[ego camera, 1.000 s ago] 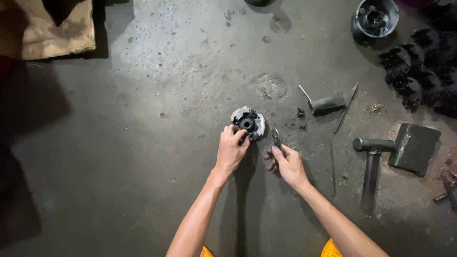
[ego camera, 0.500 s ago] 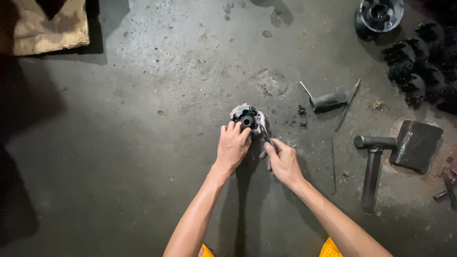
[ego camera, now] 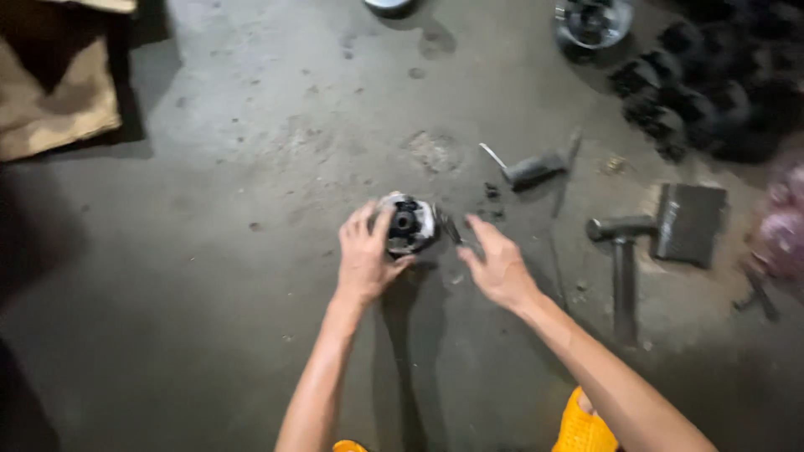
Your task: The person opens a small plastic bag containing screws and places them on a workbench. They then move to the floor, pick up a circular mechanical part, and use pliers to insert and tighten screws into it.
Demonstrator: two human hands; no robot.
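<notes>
The left hand [ego camera: 366,255] holds a round metal part [ego camera: 406,223] that sits on the floor [ego camera: 209,251]. The fingers curl around its left side and the thumb presses under it. The part is grey on the outside and dark in the middle, with a hole at its center.

The right hand [ego camera: 500,266] is just to the right of the part. It is open, with the fingers spread wide and pointing up and to the left. It holds nothing. It does not touch the part. A small dark tool [ego camera: 450,228] lies on the floor between the part and the right hand, close to the fingertips. The picture is blurry there, so I cannot tell if a finger touches it.

Farther right of the right hand lies a hammer [ego camera: 622,259] with its handle pointing toward the person. A flat dark block [ego camera: 690,223] lies just beside the hammer head. Above the right hand is a small grey piece [ego camera: 529,170] with a thin rod sticking out. Far up and to the right is a pile of dark parts [ego camera: 695,92] and a shiny round part [ego camera: 593,21]. Far to the left of the left hand, at the top corner, is brown cardboard [ego camera: 54,100].
</notes>
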